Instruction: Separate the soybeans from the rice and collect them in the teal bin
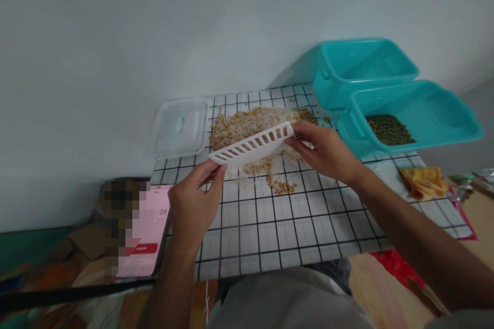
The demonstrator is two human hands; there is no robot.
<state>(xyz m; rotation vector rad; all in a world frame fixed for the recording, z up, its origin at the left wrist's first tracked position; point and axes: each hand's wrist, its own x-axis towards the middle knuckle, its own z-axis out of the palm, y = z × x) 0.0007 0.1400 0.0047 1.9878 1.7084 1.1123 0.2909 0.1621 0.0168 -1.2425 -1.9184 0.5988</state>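
A white plastic piece with a row of slanted slots [252, 153] is held up over the table, its right end higher than its left. My left hand [196, 198] pinches its left end between thumb and fingers. The right end is gripped by my right hand [326, 150], thumb below and fingers behind. Beneath and beyond it spreads a heap of yellow-brown grains mixed with whitish bits [247, 122]. A smaller patch of yellow grains [281, 186] lies nearer to me on the checked cloth [262, 236]. The plastic piece hides part of the heap.
Two turquoise bins [334, 87] stand at the right; the nearer bin [443, 113] holds dark green pellets [390, 129]. A clear lid [180, 127] lies at the back left. At the left edge is a phone [148, 231], and at the right a crumpled orange-yellow cloth [422, 181].
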